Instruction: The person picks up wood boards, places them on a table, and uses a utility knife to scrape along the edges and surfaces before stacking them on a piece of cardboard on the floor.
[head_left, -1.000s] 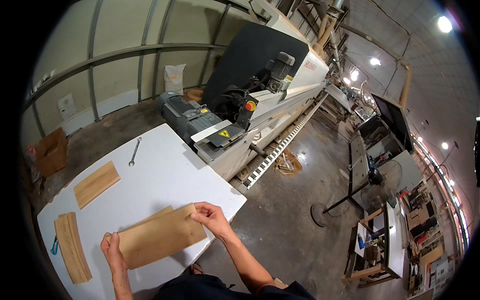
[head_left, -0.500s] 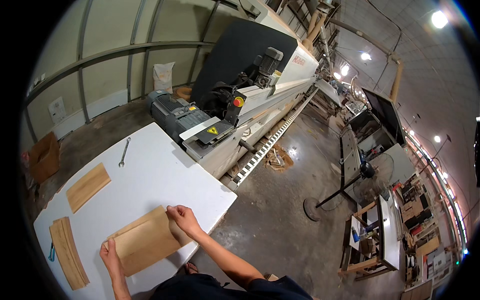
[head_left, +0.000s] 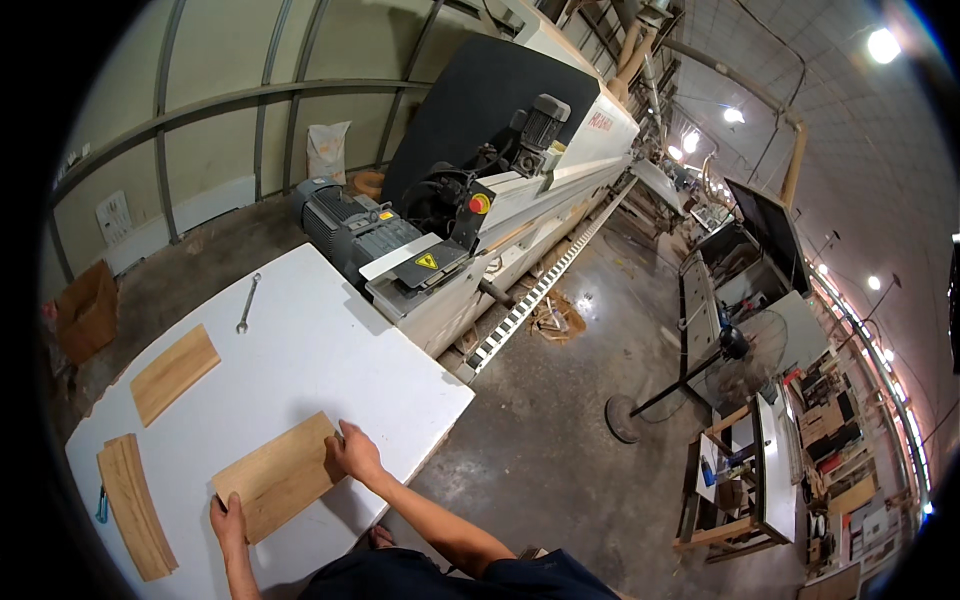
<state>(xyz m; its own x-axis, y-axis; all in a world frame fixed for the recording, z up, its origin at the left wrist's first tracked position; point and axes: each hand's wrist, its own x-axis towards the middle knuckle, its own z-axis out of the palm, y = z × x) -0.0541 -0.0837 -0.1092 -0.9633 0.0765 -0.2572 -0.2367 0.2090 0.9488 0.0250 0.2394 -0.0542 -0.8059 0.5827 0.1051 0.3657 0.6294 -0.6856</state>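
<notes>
- One head view: a wide fisheye, the left of a side-by-side pair, worn on the person's head.
- It looks down and ahead over the dark clothing at the lower edge.
- Nearest, at lower left: the left hand, right hand, board and table, seen from above.
- The machine starts beyond the table and recedes to upper right.
- Farther off: wall upper left, fan right, ceiling upper right.
- Black surrounds the curved picture.
</notes>
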